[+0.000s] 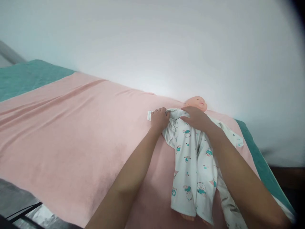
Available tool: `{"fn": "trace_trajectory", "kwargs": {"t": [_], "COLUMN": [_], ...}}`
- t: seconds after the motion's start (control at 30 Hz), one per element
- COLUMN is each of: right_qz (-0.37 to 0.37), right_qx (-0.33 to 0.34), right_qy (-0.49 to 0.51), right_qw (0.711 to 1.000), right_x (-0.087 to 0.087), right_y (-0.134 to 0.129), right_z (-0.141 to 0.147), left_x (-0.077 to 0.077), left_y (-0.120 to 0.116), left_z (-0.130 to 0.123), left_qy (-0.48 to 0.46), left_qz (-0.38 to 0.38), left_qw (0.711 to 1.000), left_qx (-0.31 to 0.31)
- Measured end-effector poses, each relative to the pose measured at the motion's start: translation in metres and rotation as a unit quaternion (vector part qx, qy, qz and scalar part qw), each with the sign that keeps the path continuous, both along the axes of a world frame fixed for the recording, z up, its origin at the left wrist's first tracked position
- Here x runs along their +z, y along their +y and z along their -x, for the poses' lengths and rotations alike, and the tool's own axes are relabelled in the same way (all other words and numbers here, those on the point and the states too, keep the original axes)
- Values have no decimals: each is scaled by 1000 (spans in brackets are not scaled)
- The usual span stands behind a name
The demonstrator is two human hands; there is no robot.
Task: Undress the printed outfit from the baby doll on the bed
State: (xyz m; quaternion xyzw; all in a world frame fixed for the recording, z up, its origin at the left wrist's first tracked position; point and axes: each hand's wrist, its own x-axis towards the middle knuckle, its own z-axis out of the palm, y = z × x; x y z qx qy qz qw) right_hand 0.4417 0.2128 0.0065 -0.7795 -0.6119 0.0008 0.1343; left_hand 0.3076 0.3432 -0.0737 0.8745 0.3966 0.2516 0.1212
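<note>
A baby doll lies on its back with its head toward the wall, dressed in white baby clothes printed with small teal figures. My left hand is wrapped around the sleeve on the left, whose white cuff sticks out past my fingers. At the doll's chest, just below its head, my right hand has bunched cloth between thumb and fingers. The other sleeve lies stretched out to the right. Toes show below the trouser hems. My hands cover the doll's upper body and neckline.
A pink blanket with some wrinkles lies under the doll. Teal bedding shows at the far left and along the right edge. A plain white wall rises directly behind. At the lower left is a dark bar.
</note>
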Motion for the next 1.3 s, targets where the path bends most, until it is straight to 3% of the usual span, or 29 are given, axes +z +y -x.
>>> {"fn": "trace_trajectory", "kwargs": {"t": [0.07,0.13,0.2,0.3,0.43,0.63,0.73,0.83,0.93,1.07,1.2,1.3], "right_qz": [131,209,239,240,221,188,168,147,144,134,21,-110], "right_qx": [27,34,36,55,78,61,53,40,44,42,13,-56], "right_qy": [-85,-140,-158,-154,-132,-119,-105,-85,-69,-40,85,132], "right_qw": [987,967,957,957,963,973,979,985,986,989,996,984], "right_x": [-1,-5,-8,-4,15,50,58,51,30,13,14,-6], "right_y": [35,60,72,70,51,27,20,22,35,44,0,-59], "right_z": [10,16,18,13,0,-26,-35,-31,-18,-6,-21,-48], "left_x": [1,2,4,7,11,3,1,3,7,5,-3,-2], "left_y": [0,1,1,1,-1,-1,-1,-3,-8,-14,-10,-6], "left_z": [1,2,3,6,11,20,21,20,17,11,5,2], "left_qy": [8,14,14,14,14,18,20,10,5,13,15,-7], "left_qz": [10,13,11,17,8,7,-4,-34,-80,-128,-76,-28], "left_qw": [1000,1000,999,997,995,998,998,998,996,988,990,991], "left_qx": [-3,-14,-33,-72,-99,-67,-52,-42,-44,-92,-121,-133]}}
